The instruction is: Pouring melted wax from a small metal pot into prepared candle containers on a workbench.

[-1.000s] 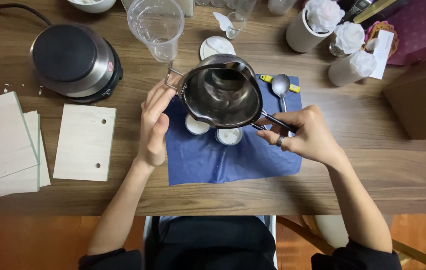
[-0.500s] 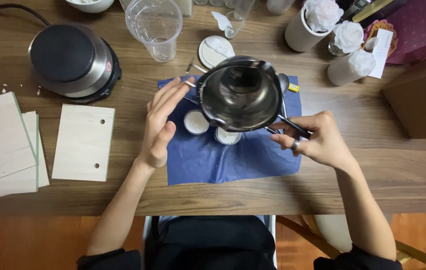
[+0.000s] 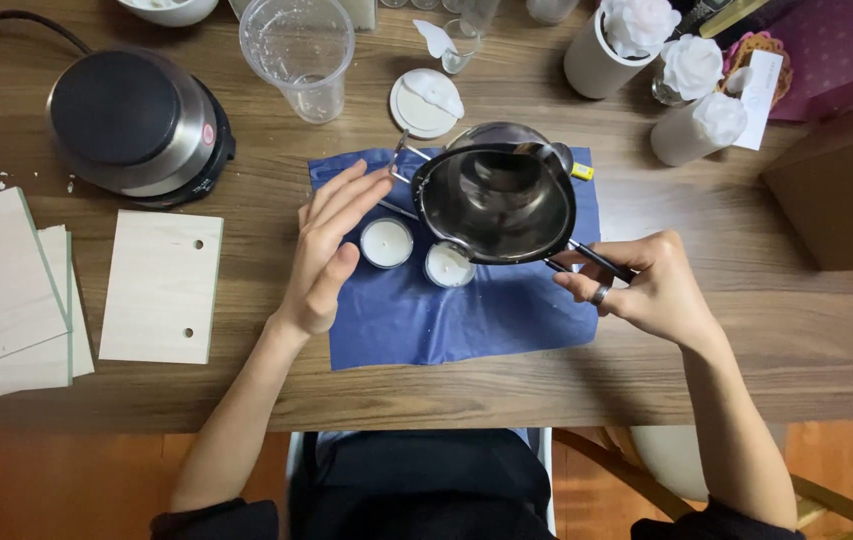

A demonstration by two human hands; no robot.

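Rightward the pot (image 3: 496, 203) has slid since the earlier frames, uncovering both candles; the left hand (image 3: 329, 250), which touched the pot's far bracket then, now hangs apart from it, fingers spread and holding nothing. The right hand (image 3: 646, 285) is clamped on the thin dark handle (image 3: 591, 258); the pot hangs in the air over the cloth (image 3: 466, 315), tipped so its open mouth faces up and toward the person. Its long axis runs from the handle at lower right, through the bowl, to the wire bracket at upper left near the lid (image 3: 424, 100); the pouring lip looks to sit at the rim's lower-left edge, just over the right candle (image 3: 448, 265). That candle lies partly under the rim; the left candle (image 3: 386, 243) stands clear beside it, just off the left thumb. Both sit mid-cloth, toward the table's far half; the left hand is nearer them; the hotplate (image 3: 136, 120) stands well apart at the far left corner.
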